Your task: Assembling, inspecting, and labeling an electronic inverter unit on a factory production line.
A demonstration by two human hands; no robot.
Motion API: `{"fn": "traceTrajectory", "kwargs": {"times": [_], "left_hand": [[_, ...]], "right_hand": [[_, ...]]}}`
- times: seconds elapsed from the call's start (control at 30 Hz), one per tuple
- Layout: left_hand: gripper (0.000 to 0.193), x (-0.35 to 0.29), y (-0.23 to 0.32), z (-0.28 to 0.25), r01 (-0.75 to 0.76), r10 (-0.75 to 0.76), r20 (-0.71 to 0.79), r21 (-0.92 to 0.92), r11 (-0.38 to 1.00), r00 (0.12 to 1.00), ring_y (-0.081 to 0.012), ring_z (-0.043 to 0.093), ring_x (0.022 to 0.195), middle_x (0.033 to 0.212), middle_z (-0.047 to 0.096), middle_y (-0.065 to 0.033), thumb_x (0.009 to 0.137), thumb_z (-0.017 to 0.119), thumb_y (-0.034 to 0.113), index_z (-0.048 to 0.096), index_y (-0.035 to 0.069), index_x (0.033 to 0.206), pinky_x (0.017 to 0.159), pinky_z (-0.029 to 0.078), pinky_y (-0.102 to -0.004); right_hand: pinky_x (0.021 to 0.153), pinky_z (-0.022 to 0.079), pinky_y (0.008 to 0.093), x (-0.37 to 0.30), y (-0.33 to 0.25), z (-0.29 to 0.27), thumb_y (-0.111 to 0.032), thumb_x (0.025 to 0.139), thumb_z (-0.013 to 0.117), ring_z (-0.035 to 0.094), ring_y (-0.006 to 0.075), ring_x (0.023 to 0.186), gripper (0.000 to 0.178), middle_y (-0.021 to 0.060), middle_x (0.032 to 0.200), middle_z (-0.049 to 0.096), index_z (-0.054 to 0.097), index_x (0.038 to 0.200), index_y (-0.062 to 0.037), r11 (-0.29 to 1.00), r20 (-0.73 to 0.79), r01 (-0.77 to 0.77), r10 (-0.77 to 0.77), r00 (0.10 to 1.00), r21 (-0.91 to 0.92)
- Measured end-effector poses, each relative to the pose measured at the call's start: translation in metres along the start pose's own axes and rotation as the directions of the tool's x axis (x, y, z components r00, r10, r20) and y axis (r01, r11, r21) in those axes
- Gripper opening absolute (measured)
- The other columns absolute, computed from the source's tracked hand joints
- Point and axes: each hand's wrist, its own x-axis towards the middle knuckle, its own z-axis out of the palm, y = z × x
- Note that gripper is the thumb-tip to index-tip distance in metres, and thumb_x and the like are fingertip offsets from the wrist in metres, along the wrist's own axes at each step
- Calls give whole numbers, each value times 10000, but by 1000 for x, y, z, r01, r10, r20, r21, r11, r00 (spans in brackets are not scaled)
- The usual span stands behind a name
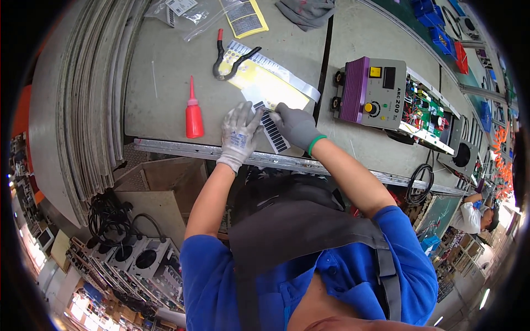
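Both my hands wear grey-white work gloves and meet at a strip of black labels (274, 134) near the table's front edge. My left hand (240, 131) is on the strip's left side, fingers closed at its upper end. From the right, my right hand (298, 128) pinches the strip's edge between thumb and curled fingers. Just beyond lies a yellow sticker sheet (265, 86), glaring with light, beside a long silver label strip (298, 84). Black-handled pliers (226, 76) rest across the sheet's left end. A red squeeze bottle (194, 120) stands left of my left hand.
A purple and grey welding machine (381, 94), its side uncovered, sits at right. Stacked grey panels (88, 94) rise at left. Behind are a plastic bag (190, 16), a yellow printed card (245, 19) and a grey cloth (306, 12). A co-worker (473, 215) is far right.
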Motion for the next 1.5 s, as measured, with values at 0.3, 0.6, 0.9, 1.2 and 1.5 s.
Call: {"fn": "traceTrajectory", "kwargs": {"times": [0.3, 0.6, 0.9, 1.2, 1.5], "left_hand": [[527, -4, -3, 6, 11, -11, -5, -54, 998, 1000, -347, 422, 1350, 1438, 482, -133, 842, 713, 284, 595, 243, 1354, 1107, 313, -535], [509, -2, -7, -1, 31, -29, 30, -64, 997, 999, -342, 418, 1374, 1456, 486, -145, 866, 690, 311, 594, 247, 1362, 1123, 298, -527], [495, -1, -1, -5, -3, 3, -7, -64, 998, 1000, -345, 449, 1341, 1417, 516, -154, 830, 717, 292, 628, 209, 1310, 1103, 327, -520], [682, 18, 72, -20, 141, -184, -128, -290, 947, 974, -435, 349, 1409, 1513, 379, -266, 869, 707, 291, 457, 31, 1447, 1160, 279, -535], [621, 153, 293, -13, -18, -358, -153, -936, 352, 921, -320, 370, 1426, 1525, 410, -182, 1088, 331, 423, 306, -13, 1529, 1189, 279, -413]], "right_hand": [[809, 551, 474, 10, -18, -9, -348, 1028, 419, 718, 371, 890, 378, 201, 944, 730, 634, 1088, -43, 968, 106, -64, 92, 990, -243], [825, 546, 477, 16, -29, -11, -337, 1022, 421, 716, 367, 901, 378, 212, 937, 726, 652, 1055, -39, 955, 97, -56, 88, 991, -291], [735, 537, 426, -1, 6, 23, -356, 1007, 518, 700, 288, 790, 319, 156, 838, 706, 656, 1051, -72, 958, -134, 3, 37, 990, 288], [667, 475, 266, -218, 90, -154, -217, 1037, 509, 557, 111, 711, 247, 69, 866, 614, 615, 1132, -15, 698, -780, 528, 71, 622, 484], [834, 514, 319, -215, 409, -270, -142, 986, 514, 646, 148, 938, 175, 91, 1039, 691, 625, 1089, -54, 405, -738, 652, 560, 377, 641]]}}
